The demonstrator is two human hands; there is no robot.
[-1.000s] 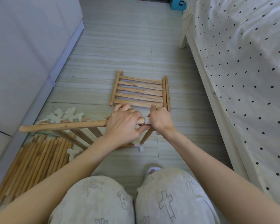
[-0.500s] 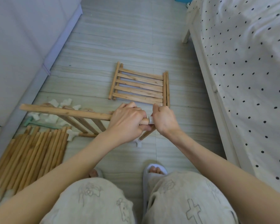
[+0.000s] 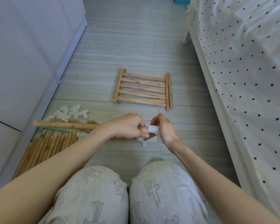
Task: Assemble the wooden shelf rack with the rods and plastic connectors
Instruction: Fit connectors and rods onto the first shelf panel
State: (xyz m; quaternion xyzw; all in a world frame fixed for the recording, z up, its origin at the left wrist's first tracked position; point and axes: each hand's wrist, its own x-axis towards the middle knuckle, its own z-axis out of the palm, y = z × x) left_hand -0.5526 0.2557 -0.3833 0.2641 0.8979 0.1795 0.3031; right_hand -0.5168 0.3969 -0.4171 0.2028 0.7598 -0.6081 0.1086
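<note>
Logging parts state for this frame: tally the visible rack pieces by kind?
Slatted wooden panels: 2, one flat on the floor, one held by the left hand
Rod bundles: 1, rods too packed to count
Connector on the panel's rod end: 1, pinched by the right hand
Loose connector piles: 1
Total: 5

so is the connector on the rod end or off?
On: the connector caps the rod end, held by right hand; left hand grips rod.
</note>
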